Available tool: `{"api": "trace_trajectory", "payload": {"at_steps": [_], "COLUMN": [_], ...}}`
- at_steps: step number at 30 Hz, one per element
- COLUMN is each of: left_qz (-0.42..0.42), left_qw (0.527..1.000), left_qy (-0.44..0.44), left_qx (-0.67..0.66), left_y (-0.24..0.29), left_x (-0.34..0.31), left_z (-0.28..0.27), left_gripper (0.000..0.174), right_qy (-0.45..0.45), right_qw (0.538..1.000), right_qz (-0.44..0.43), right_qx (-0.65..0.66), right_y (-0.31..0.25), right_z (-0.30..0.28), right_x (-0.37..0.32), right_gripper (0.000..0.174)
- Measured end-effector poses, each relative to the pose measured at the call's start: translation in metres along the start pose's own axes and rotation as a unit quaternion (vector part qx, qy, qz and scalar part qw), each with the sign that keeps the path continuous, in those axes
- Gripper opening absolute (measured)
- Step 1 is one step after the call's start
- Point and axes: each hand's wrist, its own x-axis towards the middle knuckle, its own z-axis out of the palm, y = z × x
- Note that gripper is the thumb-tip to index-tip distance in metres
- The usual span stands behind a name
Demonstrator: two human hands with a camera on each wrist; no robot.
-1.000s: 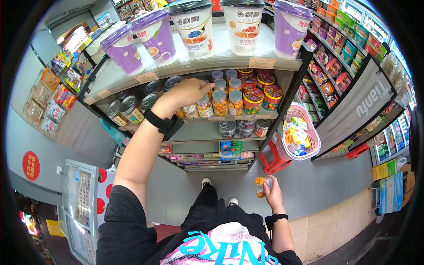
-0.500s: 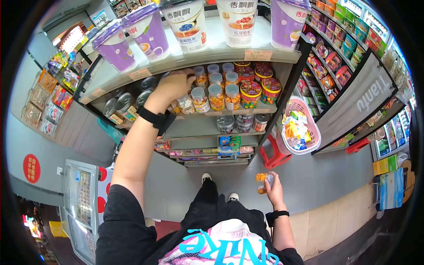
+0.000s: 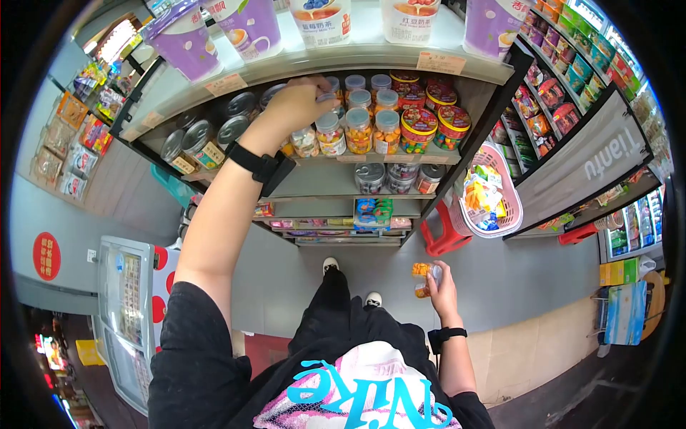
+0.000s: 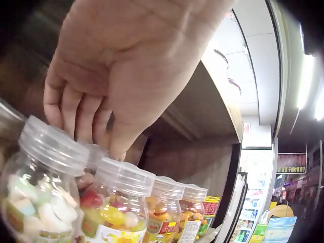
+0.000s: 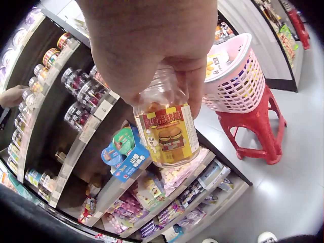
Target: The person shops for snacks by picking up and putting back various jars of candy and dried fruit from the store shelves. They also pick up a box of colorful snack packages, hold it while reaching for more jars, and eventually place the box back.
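My left hand [image 3: 300,107] reaches into the shelf among clear-lidded candy jars. In the left wrist view the left fingers [image 4: 86,116] and thumb point down around the lid of a candy jar [image 4: 93,156] behind the front row; the fingertips are hidden. In front of them stand a jar of pale sweets [image 4: 43,177] and a jar of coloured sweets [image 4: 119,197]. Low beside the body, my right hand [image 3: 444,294] grips a clear candy jar [image 5: 169,131] with a burger label. Two orange patches show by these fingers in the head view; I cannot tell if they are two jars.
Milk tea cups [image 3: 321,21] line the shelf top above the left hand. Red-lidded tubs [image 3: 418,129] stand right of the jars, dark-lidded cans [image 3: 201,143] to the left. A pink basket [image 3: 493,214] rests on a red stool [image 3: 444,232]; a glass-topped freezer [image 3: 125,307] stands left.
The left hand has moved from the front jars further back among the jars. The shelf stands slightly differently in the head view. The right hand keeps its grip, little moved.
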Motion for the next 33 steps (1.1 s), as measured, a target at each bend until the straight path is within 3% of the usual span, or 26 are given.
{"api": "trace_trajectory", "payload": {"at_steps": [5, 7, 9, 11, 14, 18, 21, 24, 29, 31, 33], "left_qz": [-0.023, -0.022, -0.015, 0.097, 0.134, 0.140, 0.107, 0.067, 0.021, 0.009, 0.003], "left_qw": [0.998, 0.990, 0.987, 0.961, 0.963, 0.951, 0.940, 0.939, 0.926, 0.920, 0.922], "left_qy": [0.054, 0.138, 0.155, 0.228, 0.148, -0.105, -0.142, -0.158, -0.189, -0.201, -0.196], "left_qx": [-0.004, -0.018, -0.041, -0.120, -0.181, -0.253, -0.292, -0.299, -0.326, -0.336, -0.334], "left_y": [0.023, 0.037, 0.047, 0.056, 0.072, 0.095, 0.097, 0.100, 0.094, 0.092, 0.091], "left_x": [-0.012, -0.027, -0.046, -0.067, -0.109, -0.160, -0.182, -0.194, -0.203, -0.205, -0.204], "left_z": [-0.002, -0.010, -0.011, -0.009, 0.014, 0.069, 0.109, 0.123, 0.123, 0.119, 0.112], "left_gripper": [0.038, 0.036, 0.027, 0.019, 0.017, 0.030, 0.055, 0.065, 0.066, 0.064, 0.063], "right_qy": [0.002, -0.005, -0.005, -0.013, -0.033, -0.091, -0.147, -0.190, -0.205, -0.170, -0.164], "right_qw": [1.000, 1.000, 0.999, 0.998, 0.993, 0.980, 0.971, 0.953, 0.949, 0.948, 0.955], "right_qz": [-0.020, -0.019, -0.040, -0.058, -0.094, -0.132, -0.145, -0.216, -0.225, -0.259, -0.236], "right_qx": [0.003, 0.005, 0.004, 0.022, 0.067, 0.117, 0.116, 0.096, 0.082, 0.076, 0.077], "right_y": [-0.007, -0.014, -0.019, -0.032, -0.054, -0.095, -0.131, -0.149, -0.156, -0.155, -0.158], "right_z": [-0.001, -0.004, -0.008, -0.015, -0.023, -0.026, -0.030, -0.023, -0.010, -0.004, -0.006], "right_x": [0.000, 0.001, 0.004, 0.009, 0.017, 0.027, 0.029, 0.029, 0.028, 0.026, 0.022], "right_gripper": [0.039, 0.040, 0.039, 0.039, 0.040, 0.041, 0.041, 0.042, 0.045, 0.052, 0.056]}}
